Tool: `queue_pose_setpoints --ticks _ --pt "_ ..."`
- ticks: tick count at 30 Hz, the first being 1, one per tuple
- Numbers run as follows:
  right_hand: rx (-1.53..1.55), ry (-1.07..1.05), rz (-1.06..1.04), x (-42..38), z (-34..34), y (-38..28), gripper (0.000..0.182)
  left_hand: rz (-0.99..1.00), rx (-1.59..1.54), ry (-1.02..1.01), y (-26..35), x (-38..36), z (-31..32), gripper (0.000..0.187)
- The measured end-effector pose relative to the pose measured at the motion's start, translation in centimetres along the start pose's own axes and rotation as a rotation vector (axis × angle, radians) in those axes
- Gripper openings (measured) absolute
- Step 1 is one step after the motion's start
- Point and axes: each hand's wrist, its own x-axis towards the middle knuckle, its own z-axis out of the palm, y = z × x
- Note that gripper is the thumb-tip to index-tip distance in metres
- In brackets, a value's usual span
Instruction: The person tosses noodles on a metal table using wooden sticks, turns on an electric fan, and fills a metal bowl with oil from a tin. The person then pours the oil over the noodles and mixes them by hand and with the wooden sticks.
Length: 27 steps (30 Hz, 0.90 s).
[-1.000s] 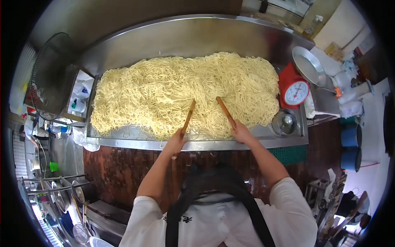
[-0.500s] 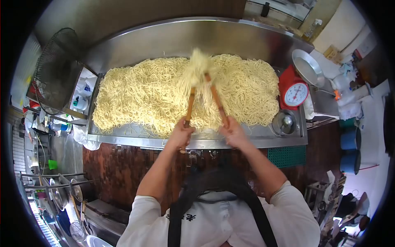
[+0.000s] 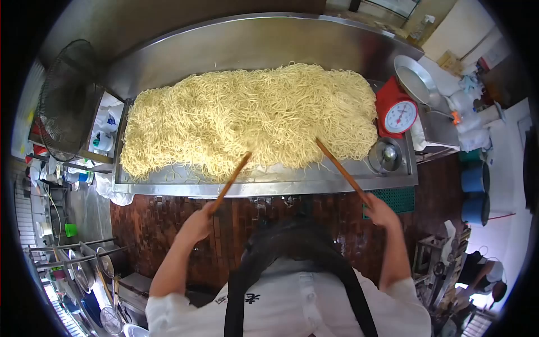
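Observation:
A broad heap of pale yellow noodles [image 3: 247, 115] covers most of a steel counter tray [image 3: 331, 181]. My left hand [image 3: 196, 224] is closed round the near end of a long wooden stick [image 3: 231, 182], whose tip reaches the front edge of the heap. Another wooden stick [image 3: 342, 170] is gripped in my right hand [image 3: 383, 212], its tip at the noodles right of the middle. Both hands are in front of the counter, wide apart, and the sticks lean inward toward the heap. No noodles hang from either stick.
Right of the noodles stand a red dial scale [image 3: 400, 115] with a steel pan [image 3: 416, 80] and a metal bowl [image 3: 386, 155]. A large fan [image 3: 64, 101] is at the left. Blue bins [image 3: 476, 194] and a bending person [image 3: 485, 278] are at the far right.
The sticks, close together with a clump of noodles lifted between them, have come apart and back toward me. The clump is on the heap. Both hands moved outward and nearer my body.

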Motion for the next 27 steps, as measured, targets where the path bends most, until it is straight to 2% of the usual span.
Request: queue_pose_setpoints --ticks 1,2,3,4,5,8,10,12,13,14,15,17,20,23,26,27 --pt "0.113 -0.036 0.047 2.5 1.5 -1.6 0.038 0.082 -0.013 -0.017 0.9 2.8 2.0 0.051" --pt "0.100 -0.004 -0.020 3.6 1.8 -1.2 0.040 0.163 -0.030 -0.033 2.8 4.9 3.3 0.052" --pt "0.090 0.028 -0.090 4.6 2.0 -0.9 0.042 0.151 -0.041 -0.134 6.2 5.7 3.0 0.050" --pt "0.084 0.062 -0.160 5.0 2.1 -0.9 0.045 0.271 0.026 -0.120 8.1 6.2 3.3 0.046" --pt "0.048 0.062 -0.107 3.7 0.6 -1.0 0.048 0.317 0.001 -0.142 8.1 7.9 4.8 0.043" --pt "0.282 0.024 0.131 -1.9 -3.9 -1.1 0.042 0.331 -0.097 -0.210 9.3 8.6 5.9 0.051" --pt "0.143 0.118 0.146 -4.8 -5.6 -1.2 0.034 0.374 -0.175 -0.245 7.4 8.7 6.5 0.057" --pt "-0.183 0.223 0.143 -7.6 -7.0 -2.5 0.031 0.426 -0.157 -0.250 3.6 8.2 4.6 0.055" --pt "-0.330 0.261 0.119 -9.0 -7.5 -2.7 0.031 0.287 -0.082 -0.305 3.6 5.8 0.9 0.057" --pt "-0.326 0.301 0.149 -11.2 -8.1 -5.8 0.031 0.439 0.007 -0.220 -0.7 6.4 0.1 0.056" --pt "-0.323 0.340 0.179 -13.1 -8.5 -9.5 0.031 0.329 0.119 -0.231 0.4 2.6 -4.7 0.054" --pt "-0.271 0.367 0.145 -14.6 -8.3 -12.7 0.031 0.242 0.290 -0.174 -0.6 -2.0 -10.8 0.054" --pt "-0.227 0.435 0.036 -13.8 -6.0 -14.4 0.034 0.081 0.311 0.043 -0.3 -7.9 -16.3 0.052" --pt "-0.139 0.321 -0.048 -11.1 -2.0 -14.4 0.034 0.106 0.281 0.216 -2.9 -8.5 -16.2 0.054" --pt "-0.173 0.097 -0.155 -8.2 1.8 -12.8 0.033 0.056 0.284 0.129 -2.7 -9.8 -15.5 0.052" --pt "-0.219 0.047 -0.222 -6.7 3.4 -10.6 0.032 0.048 0.219 0.173 -3.1 -9.8 -14.7 0.052"
